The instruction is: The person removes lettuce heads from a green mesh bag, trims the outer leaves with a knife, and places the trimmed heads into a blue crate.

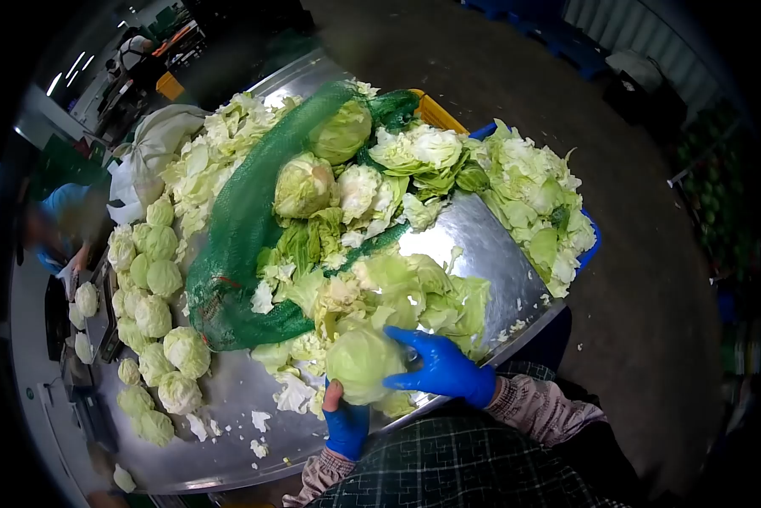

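Note:
A pale green cabbage head (pixel 365 366) is held between my hands near the front edge of the metal table. My left hand (pixel 347 422), in a blue glove with the thumb tip bare, grips it from below, thumb on the near side. Against its right side is my right hand (pixel 448 366), also blue-gloved, with thumb and fingers spread around that side and touching it. Loose cabbage leaves (pixel 431 292) lie just behind the head. A green mesh bag (pixel 245 229) stretches over the table, with untrimmed cabbages (pixel 304 184) at its opening.
Several trimmed cabbage heads (pixel 152 315) line the left of the metal table (pixel 245 457). Leaves fill a blue-rimmed container (pixel 596 241) at the right. A yellow crate (pixel 440 113) and a white sack (pixel 148 157) stand farther back. Another person (pixel 67 216) is at the left.

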A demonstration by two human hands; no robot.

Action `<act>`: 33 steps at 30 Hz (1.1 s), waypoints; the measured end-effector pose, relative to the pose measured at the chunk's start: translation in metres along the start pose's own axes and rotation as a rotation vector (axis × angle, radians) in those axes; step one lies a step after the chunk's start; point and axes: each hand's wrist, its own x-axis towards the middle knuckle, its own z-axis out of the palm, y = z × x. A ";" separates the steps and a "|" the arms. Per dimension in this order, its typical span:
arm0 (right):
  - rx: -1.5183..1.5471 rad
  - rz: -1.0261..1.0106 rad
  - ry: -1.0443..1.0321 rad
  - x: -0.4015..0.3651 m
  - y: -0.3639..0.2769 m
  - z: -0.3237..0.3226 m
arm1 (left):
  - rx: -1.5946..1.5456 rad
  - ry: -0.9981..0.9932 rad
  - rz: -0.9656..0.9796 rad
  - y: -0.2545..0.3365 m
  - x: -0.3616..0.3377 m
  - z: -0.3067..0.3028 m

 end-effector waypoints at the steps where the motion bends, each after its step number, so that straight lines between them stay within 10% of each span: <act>1: 0.096 0.036 -0.044 0.002 0.003 -0.001 | -0.017 0.029 0.014 -0.002 -0.001 -0.001; 9: 0.306 0.287 0.184 0.009 0.010 -0.029 | -0.054 0.005 0.159 -0.012 0.008 -0.047; 15: 0.224 0.089 0.011 0.008 -0.005 -0.009 | 0.215 0.000 0.264 0.016 0.002 -0.002; 17: 0.137 -0.075 0.155 0.009 0.007 -0.001 | 0.191 0.084 0.272 -0.016 0.013 -0.074; 23: 0.093 0.000 0.389 0.004 0.072 -0.006 | -0.642 -0.678 0.138 0.006 0.034 -0.047; 25: 0.034 0.108 0.297 0.003 0.036 -0.019 | -0.597 -0.587 0.119 0.015 0.030 -0.036; 27: 0.357 0.233 0.030 0.003 -0.020 -0.022 | -0.188 -0.062 0.135 0.021 0.015 -0.034; 33: 0.204 0.049 0.022 0.008 -0.009 -0.005 | -0.120 -0.091 0.092 0.020 0.019 -0.036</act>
